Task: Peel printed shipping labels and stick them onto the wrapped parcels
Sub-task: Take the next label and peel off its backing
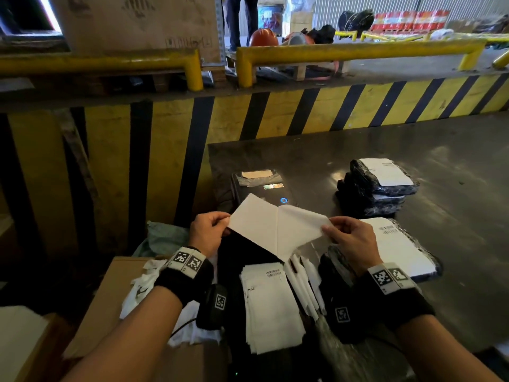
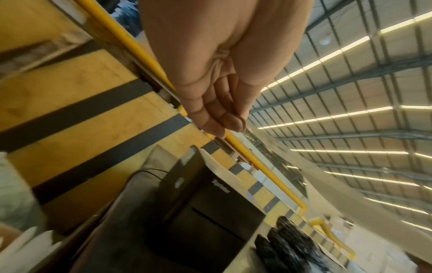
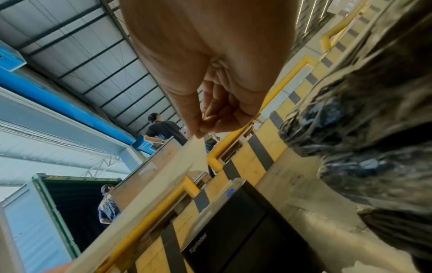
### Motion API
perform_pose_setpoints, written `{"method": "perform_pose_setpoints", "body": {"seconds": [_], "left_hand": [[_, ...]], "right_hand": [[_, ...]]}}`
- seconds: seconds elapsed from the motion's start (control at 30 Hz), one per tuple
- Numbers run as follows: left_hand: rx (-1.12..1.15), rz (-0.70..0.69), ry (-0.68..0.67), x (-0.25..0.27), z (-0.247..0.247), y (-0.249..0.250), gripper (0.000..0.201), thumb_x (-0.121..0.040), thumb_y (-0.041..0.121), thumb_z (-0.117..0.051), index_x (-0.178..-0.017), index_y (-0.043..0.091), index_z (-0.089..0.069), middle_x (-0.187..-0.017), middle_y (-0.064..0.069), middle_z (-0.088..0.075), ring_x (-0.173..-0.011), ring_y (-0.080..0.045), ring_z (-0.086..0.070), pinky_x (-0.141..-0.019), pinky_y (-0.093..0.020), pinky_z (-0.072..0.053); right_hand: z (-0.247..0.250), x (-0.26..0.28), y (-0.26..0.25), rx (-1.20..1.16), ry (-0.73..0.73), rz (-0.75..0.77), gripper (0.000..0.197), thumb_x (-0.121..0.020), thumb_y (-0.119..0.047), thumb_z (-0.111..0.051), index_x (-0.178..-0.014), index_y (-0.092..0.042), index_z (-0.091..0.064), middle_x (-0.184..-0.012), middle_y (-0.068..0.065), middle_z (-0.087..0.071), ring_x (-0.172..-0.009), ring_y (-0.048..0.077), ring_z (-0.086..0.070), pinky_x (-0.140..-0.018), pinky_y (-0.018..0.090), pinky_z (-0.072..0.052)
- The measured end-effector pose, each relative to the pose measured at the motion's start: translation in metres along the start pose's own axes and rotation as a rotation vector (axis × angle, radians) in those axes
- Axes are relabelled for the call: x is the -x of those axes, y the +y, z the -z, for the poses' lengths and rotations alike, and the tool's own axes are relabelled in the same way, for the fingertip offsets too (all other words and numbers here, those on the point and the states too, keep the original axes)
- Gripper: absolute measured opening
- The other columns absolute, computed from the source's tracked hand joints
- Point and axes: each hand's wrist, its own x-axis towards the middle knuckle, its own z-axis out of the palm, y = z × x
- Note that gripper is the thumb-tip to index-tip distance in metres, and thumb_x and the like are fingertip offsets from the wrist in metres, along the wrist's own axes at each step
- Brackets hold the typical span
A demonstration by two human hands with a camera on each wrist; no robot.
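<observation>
Head view, centre of frame: the left hand (image 1: 208, 232) and the right hand (image 1: 350, 238) hold one white label sheet (image 1: 275, 230) between them in the air. Each hand pinches an opposite edge with curled fingers and thumb, the left at the sheet's left corner, the right at its right corner. The sheet shows a fold or split line down its middle, and its lower point hangs toward the bottom centre. Whether label and backing are already apart cannot be told.

Behind the sheet, a black printer (image 1: 261, 186) with a lit blue ring stands on the dark surface (image 1: 440, 139). Below the sheet, at lower centre, lies a loose stack of printed labels (image 1: 271, 304), with narrow white strips (image 1: 303, 282) just to its right.

Right of frame: a pile of parcels (image 1: 377, 188) in black wrap, the top one bearing a white label; nearer, a second labelled parcel (image 1: 399, 249) lies just beside the right hand. A further black-wrapped parcel (image 1: 333, 268) sits under the right wrist.

Lower left: a cardboard box (image 1: 110, 304) holding crumpled white backing paper (image 1: 143, 288).

Upper frame: a yellow-and-black striped wall (image 1: 303, 114) topped by yellow rails (image 1: 358, 51).

Left wrist view: fingers (image 2: 217, 118) closed together, the paper edge trailing from them. Right wrist view: fingers (image 3: 217, 114) curled tightly at the paper edge.
</observation>
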Motion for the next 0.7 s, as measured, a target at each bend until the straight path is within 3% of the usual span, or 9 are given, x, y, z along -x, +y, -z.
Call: {"method": "perform_pose_setpoints", "body": {"seconds": [0.07,0.13,0.2,0.3,0.4,0.53,0.63,0.7], "left_hand": [[0.054,0.065,0.054,-0.005,0.012,-0.013,0.019,-0.091,-0.001,-0.054,-0.103,-0.009,-0.066,-0.078,-0.007,-0.063,-0.050,0.003,-0.058,-0.049,-0.003,-0.044],[0.126,0.159,0.114,-0.010,0.027,-0.027,0.019,-0.091,-0.003,-0.054,-0.104,-0.009,-0.064,-0.074,-0.005,-0.062,-0.043,0.006,-0.057,-0.046,-0.006,-0.046],[0.142,0.233,0.178,-0.015,0.042,-0.041,0.021,-0.090,-0.001,-0.054,-0.107,-0.009,-0.064,-0.085,-0.015,-0.065,-0.049,-0.002,-0.060,-0.049,-0.012,-0.050],[0.077,0.272,0.238,-0.021,0.066,-0.056,0.022,-0.091,0.001,-0.055,-0.108,-0.008,-0.064,-0.097,-0.021,-0.066,-0.061,-0.012,-0.056,-0.048,-0.012,-0.050],[0.053,0.242,0.261,-0.021,0.081,-0.056,0.019,-0.090,0.003,-0.057,-0.105,-0.004,-0.067,-0.095,-0.020,-0.068,-0.059,-0.010,-0.060,-0.064,-0.023,-0.052],[0.092,0.155,0.198,-0.013,0.077,-0.032,0.018,-0.090,0.005,-0.057,-0.105,0.002,-0.067,-0.086,-0.011,-0.066,-0.067,-0.012,-0.060,-0.066,-0.023,-0.053],[0.192,0.112,0.149,-0.006,0.066,-0.012,0.013,-0.090,0.005,-0.058,-0.100,0.006,-0.067,-0.077,-0.006,-0.064,-0.066,-0.013,-0.060,-0.067,-0.022,-0.055],[0.225,0.110,0.117,-0.002,0.057,-0.004,0.011,-0.090,0.005,-0.058,-0.097,0.008,-0.067,-0.077,-0.006,-0.065,-0.067,-0.013,-0.060,-0.071,-0.025,-0.055]], "right_hand": [[0.008,-0.002,0.003,0.085,0.049,0.026,0.016,-0.077,-0.016,-0.075,-0.092,-0.010,-0.071,-0.073,0.005,-0.069,-0.055,0.003,-0.060,-0.061,0.017,-0.051],[0.014,-0.005,0.003,0.150,0.066,0.063,0.020,-0.077,-0.020,-0.075,-0.094,-0.011,-0.072,-0.077,0.006,-0.071,-0.067,0.016,-0.065,-0.072,0.032,-0.054],[0.019,-0.008,0.001,0.185,0.070,0.080,0.022,-0.077,-0.024,-0.075,-0.096,-0.014,-0.072,-0.081,0.006,-0.072,-0.076,0.022,-0.068,-0.079,0.040,-0.056],[0.026,-0.010,-0.005,0.204,0.047,0.101,0.024,-0.077,-0.025,-0.074,-0.099,-0.015,-0.071,-0.086,0.005,-0.073,-0.082,0.022,-0.069,-0.084,0.042,-0.055],[0.028,-0.007,-0.016,0.242,-0.020,0.157,0.024,-0.079,-0.022,-0.074,-0.101,-0.013,-0.070,-0.086,0.005,-0.072,-0.079,0.018,-0.068,-0.081,0.033,-0.056],[0.013,-0.002,-0.021,0.272,-0.127,0.216,0.023,-0.079,-0.019,-0.073,-0.101,-0.012,-0.071,-0.072,-0.002,-0.068,-0.057,-0.009,-0.060,-0.058,0.004,-0.046],[-0.002,0.001,-0.010,0.295,-0.174,0.205,0.021,-0.080,-0.017,-0.073,-0.100,-0.012,-0.071,-0.064,-0.010,-0.063,-0.048,-0.012,-0.054,-0.048,0.001,-0.039],[-0.011,0.004,0.003,0.336,-0.208,0.185,0.020,-0.081,-0.018,-0.072,-0.100,-0.011,-0.071,-0.064,-0.013,-0.063,-0.049,-0.011,-0.055,-0.051,0.003,-0.043]]}}
